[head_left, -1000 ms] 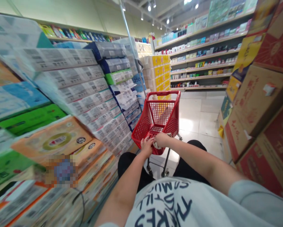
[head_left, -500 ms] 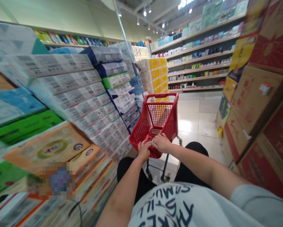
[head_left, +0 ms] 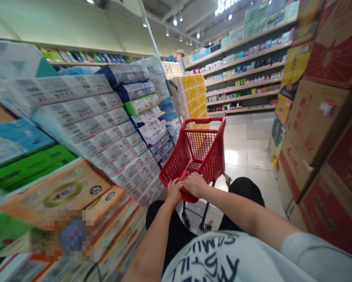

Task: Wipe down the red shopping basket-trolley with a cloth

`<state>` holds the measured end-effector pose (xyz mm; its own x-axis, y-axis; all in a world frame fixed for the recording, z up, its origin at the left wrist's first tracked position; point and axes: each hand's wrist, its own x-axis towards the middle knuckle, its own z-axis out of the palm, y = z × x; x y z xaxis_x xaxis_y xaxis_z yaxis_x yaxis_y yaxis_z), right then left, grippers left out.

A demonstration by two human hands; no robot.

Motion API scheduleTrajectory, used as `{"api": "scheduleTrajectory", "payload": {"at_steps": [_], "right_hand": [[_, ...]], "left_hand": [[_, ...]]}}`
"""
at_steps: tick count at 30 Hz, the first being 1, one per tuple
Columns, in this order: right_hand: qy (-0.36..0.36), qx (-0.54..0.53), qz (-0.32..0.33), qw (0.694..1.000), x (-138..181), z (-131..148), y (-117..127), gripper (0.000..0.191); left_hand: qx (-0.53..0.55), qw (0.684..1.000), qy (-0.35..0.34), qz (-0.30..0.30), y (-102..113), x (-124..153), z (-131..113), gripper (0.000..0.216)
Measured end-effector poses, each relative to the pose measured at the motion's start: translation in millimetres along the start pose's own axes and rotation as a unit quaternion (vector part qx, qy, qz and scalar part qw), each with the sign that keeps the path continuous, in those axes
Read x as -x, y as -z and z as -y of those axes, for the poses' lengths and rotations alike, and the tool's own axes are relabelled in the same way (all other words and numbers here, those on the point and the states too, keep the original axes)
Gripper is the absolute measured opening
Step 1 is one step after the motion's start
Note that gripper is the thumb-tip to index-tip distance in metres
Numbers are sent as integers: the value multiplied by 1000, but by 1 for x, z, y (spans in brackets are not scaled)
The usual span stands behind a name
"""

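A small red plastic shopping cart (head_left: 209,168) stands between my knees, tilted in the view. Its lattice basket shows nothing inside that I can make out. My left hand (head_left: 175,192) is closed over the cart's near rim, fingers curled toward the basket. Close beside it, almost touching, my right hand (head_left: 195,185) also wraps the same rim. The hands hide the middle of that rim. Below the basket, the cart's metal legs and wheels rest on the floor.
Stacked packs of tissue paper (head_left: 90,117) rise on the left, orange packs (head_left: 73,188) nearest me. Cardboard boxes (head_left: 313,121) are piled on the right. Shelves of small goods (head_left: 243,78) line the back. A pale tiled floor (head_left: 237,137) runs ahead between them.
The view has shifted slightly. My hands sit a little further left on the cart's near rim, and the far end of the cart appears slightly further right.
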<state>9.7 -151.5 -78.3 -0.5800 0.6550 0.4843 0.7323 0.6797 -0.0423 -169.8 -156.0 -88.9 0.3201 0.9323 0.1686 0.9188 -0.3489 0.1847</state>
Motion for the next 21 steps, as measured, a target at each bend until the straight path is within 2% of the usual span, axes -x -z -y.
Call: {"api": "scheduleTrajectory", "payload": {"at_steps": [5, 7, 9, 11, 14, 18, 21], "right_hand": [[130, -12, -16, 991, 9, -13, 5, 30], [139, -1, -4, 990, 6, -17, 8, 29], [101, 5, 23, 995, -2, -18, 12, 23], [46, 8, 58, 997, -10, -17, 15, 21], [-17, 14, 80, 997, -15, -15, 19, 30], [-75, 7, 8, 997, -2, -11, 14, 38], [-53, -5, -56, 997, 18, -14, 10, 35]], "left_hand": [[-28, 1000, 10, -7, 4, 0, 6, 50], [-35, 998, 32, -39, 1, 3, -2, 48], [-27, 997, 46, -61, -2, 8, -15, 52], [-8, 998, 30, -48, -4, 12, -29, 58], [19, 999, -13, -27, -3, 16, -44, 52], [26, 998, -48, -17, -2, 18, -52, 56], [29, 998, -59, -25, -4, 20, -52, 55]]}}
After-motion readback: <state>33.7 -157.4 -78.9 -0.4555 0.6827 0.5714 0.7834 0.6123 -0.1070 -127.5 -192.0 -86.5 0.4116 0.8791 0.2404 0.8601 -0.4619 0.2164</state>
